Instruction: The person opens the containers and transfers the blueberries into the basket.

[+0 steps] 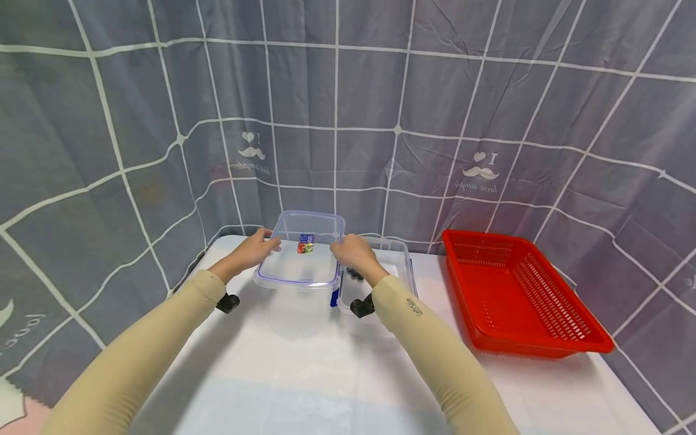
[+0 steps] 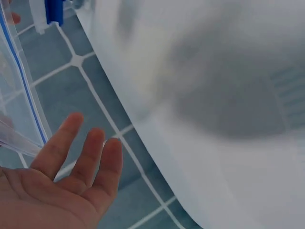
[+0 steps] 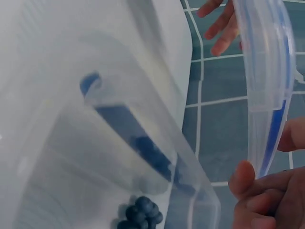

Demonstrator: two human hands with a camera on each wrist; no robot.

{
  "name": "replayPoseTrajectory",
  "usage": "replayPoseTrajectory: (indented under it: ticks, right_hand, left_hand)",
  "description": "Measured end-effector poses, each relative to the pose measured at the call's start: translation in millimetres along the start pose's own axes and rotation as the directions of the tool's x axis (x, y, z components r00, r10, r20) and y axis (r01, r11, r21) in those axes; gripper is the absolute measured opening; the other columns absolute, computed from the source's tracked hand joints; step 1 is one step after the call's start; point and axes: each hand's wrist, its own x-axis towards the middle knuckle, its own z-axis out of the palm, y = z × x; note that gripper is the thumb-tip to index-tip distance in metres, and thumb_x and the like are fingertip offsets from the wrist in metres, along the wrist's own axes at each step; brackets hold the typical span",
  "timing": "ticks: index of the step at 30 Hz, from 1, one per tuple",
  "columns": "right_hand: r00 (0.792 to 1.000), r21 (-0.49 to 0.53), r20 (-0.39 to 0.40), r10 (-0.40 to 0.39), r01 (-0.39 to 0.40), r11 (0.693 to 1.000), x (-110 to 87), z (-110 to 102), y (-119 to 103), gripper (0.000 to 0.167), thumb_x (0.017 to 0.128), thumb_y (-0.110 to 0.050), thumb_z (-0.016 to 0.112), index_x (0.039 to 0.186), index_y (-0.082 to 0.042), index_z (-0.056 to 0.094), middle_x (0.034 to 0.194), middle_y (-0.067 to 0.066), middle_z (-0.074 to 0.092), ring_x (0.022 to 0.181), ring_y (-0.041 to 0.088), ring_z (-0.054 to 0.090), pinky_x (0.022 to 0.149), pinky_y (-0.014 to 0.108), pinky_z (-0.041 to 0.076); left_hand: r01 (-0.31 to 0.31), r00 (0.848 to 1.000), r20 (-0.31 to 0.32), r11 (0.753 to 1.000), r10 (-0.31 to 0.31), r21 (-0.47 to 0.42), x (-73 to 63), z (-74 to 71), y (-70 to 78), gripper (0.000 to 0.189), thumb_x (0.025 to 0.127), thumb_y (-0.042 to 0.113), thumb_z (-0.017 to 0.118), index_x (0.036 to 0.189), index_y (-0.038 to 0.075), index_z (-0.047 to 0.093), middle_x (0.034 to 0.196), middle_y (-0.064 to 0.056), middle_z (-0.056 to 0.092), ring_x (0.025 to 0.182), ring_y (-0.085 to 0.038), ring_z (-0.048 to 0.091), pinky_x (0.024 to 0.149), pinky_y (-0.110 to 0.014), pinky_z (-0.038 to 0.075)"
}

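Above the table, a clear container lid (image 1: 304, 257) with a blue seal and a fruit label is held tilted. My left hand (image 1: 257, 246) holds its left edge, the thumb on the near face; in the left wrist view several fingers (image 2: 107, 164) extend loosely past the lid. At the right edge, my right hand (image 1: 354, 254) pinches the lid between thumb and fingers, seen in the right wrist view beside the lid's rim (image 3: 267, 95). Below and right of the lid stands a clear plastic container (image 1: 405, 272) holding a bunch of dark grapes (image 3: 143, 213), partly behind my right hand.
A red slotted plastic basket (image 1: 505, 296) stands on the right of the white table (image 1: 293, 368). Blue clips (image 1: 334, 297) show at the container's left side. A grey curtain (image 1: 364, 157) with white lines hangs behind and around the table.
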Motion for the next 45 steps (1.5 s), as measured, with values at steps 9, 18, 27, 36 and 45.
replayPoseTrajectory:
  ticks: [9,18,27,36,45]
  right_hand:
    - [0.997,0.014,0.075,0.0,-0.001,1.0,6.8,12,-12,0.037,0.1,-0.032,0.049,0.066,-0.016,0.043,0.061,-0.001,0.037,0.049,0.012,0.03,0.048,0.029,0.032]
    - [0.985,0.064,0.175,0.011,-0.023,0.998,11.4,26,-25,0.045,0.097,-0.017,0.046,0.052,-0.014,0.043,0.046,0.0,0.044,0.039,0.013,0.038,0.042,0.026,0.033]
    - [0.975,0.005,0.215,0.048,-0.05,0.999,19.9,44,-33,0.03,0.098,-0.01,0.047,0.069,-0.006,0.055,0.048,0.002,0.046,0.039,0.012,0.04,0.042,0.025,0.037]
    - [0.957,-0.04,0.276,0.092,-0.084,0.996,21.4,67,-41,0.028,0.102,-0.014,0.046,0.106,0.004,0.067,0.049,0.002,0.045,0.038,0.011,0.037,0.04,0.024,0.034]
    - [0.954,-0.044,0.264,0.142,-0.135,0.99,21.5,78,-37,0.027,0.101,-0.015,0.049,0.112,0.003,0.065,0.059,0.007,0.052,0.038,0.01,0.038,0.039,0.022,0.033]
  left_hand:
    - [0.029,0.998,0.064,1.0,-0.03,0.006,-1.3,-6.1,-20.6,0.062,0.107,0.038,0.035,0.147,-0.007,0.023,0.145,-0.027,0.053,0.132,-0.044,0.05,0.102,-0.053,0.045]
    - [0.063,0.993,0.096,0.997,-0.066,0.033,1.0,-9.9,-29.7,0.07,0.107,0.041,0.033,0.154,-0.008,0.014,0.147,-0.028,0.048,0.135,-0.046,0.047,0.108,-0.058,0.04]
    - [0.084,0.991,0.098,0.993,-0.092,0.085,2.5,-7.9,-38.9,0.072,0.106,0.039,0.035,0.154,-0.009,0.014,0.145,-0.031,0.049,0.135,-0.045,0.046,0.112,-0.055,0.037]
    - [0.14,0.98,0.126,0.982,-0.157,0.128,-2.5,-1.0,-51.4,0.075,0.106,0.042,0.034,0.155,-0.011,0.012,0.146,-0.032,0.047,0.142,-0.048,0.036,0.118,-0.057,0.028]
    - [0.11,0.986,0.106,0.975,-0.133,0.194,1.6,6.3,-53.8,0.071,0.107,0.037,0.034,0.152,-0.016,0.017,0.143,-0.034,0.048,0.14,-0.05,0.037,0.118,-0.057,0.027]
